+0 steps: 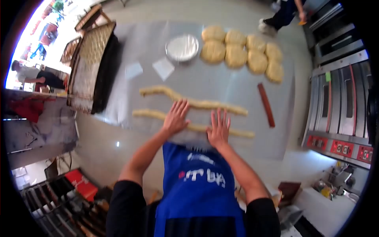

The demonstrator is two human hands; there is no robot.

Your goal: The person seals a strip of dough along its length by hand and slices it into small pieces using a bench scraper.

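Observation:
Two long, thin dough ropes lie side by side across the metal table (272, 138). My left hand (177, 117) lies flat with fingers stretched on the near dough rope (241, 133), its fingertips close to the far dough rope (205, 104). To its right, my right hand (219, 128) rests palm down over the same near rope, fingers spread. The rope parts under both hands are hidden. Beyond the ropes stand a round bowl of white contents (182, 47) and several round dough pieces (236, 55) in two rows. A reddish-brown stick (266, 105) lies at the right.
Two pale square pieces (163, 68) lie left of the bowl. Stacked trays (89, 67) border the table's left side. Ovens (339, 102) stand at the right. One person (282, 15) is at the top right, another (37, 76) at the far left.

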